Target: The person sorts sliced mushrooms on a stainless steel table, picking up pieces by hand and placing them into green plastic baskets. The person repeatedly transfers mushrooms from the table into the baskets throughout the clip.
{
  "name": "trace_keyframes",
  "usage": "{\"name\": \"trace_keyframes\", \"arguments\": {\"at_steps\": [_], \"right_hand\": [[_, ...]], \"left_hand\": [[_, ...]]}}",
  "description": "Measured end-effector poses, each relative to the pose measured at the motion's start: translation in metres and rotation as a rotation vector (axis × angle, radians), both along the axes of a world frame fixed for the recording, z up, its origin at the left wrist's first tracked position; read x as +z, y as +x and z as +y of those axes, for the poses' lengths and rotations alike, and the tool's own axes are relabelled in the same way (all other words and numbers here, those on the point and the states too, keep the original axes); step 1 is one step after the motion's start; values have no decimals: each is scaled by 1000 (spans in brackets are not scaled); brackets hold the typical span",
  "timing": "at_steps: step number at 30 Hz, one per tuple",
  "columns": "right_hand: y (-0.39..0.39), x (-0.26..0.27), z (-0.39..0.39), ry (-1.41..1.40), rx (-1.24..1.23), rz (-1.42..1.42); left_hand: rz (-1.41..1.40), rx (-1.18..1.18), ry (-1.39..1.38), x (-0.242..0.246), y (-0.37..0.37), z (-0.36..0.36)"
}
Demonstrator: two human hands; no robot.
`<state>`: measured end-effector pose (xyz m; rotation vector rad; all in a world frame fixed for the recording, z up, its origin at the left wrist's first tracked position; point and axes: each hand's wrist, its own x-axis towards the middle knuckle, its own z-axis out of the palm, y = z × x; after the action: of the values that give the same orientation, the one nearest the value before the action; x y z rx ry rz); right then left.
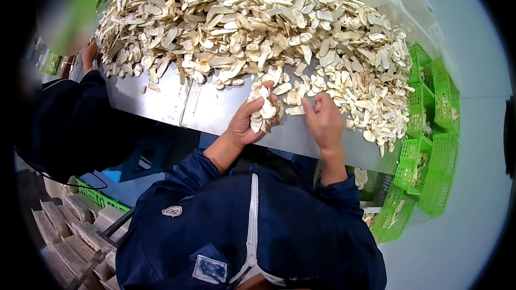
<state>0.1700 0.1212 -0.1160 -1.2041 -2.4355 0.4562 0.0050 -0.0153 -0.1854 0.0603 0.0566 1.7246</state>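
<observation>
My left hand (242, 123) is turned palm up over the metal tabletop (217, 104). It grips a small stack of pale slices (264, 110), which look like dried mushroom, with the thumb across the top. To its right, my right hand (325, 123) hovers low over the table with curled fingers. The thumb points at a few loose slices (296, 110) lying between the hands; whether it pinches one is unclear. Beyond both hands rises a large heap of the same slices (242, 24), spreading down along the right side of the table.
Green perforated baskets (437, 173), some with slices inside, line the right end. White perforated crates (407, 12) stand behind the heap. At the left, another person's hand (89, 54) touches the heap, below a dark sleeve (90, 88). Stacked pale trays (76, 237) sit at lower left.
</observation>
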Motion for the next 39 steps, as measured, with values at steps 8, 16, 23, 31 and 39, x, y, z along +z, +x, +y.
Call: {"name": "trace_keyframes", "arguments": {"at_steps": [8, 16, 23, 31, 39], "right_hand": [[-11, -12, 14, -109, 28, -52], [10, -4, 17, -446, -7, 244], [-20, 13, 6, -714, 229, 528], [5, -10, 3, -241, 361, 179], [-14, -9, 12, 49, 343, 202]], "left_hand": [[-28, 25, -63, -2, -12, -8], [-25, 14, -23, -2, -12, 0], [-10, 40, -28, 6, -8, 2], [-46, 41, -12, 5, -9, -3], [-73, 34, -30, 1, -11, -2]]}}
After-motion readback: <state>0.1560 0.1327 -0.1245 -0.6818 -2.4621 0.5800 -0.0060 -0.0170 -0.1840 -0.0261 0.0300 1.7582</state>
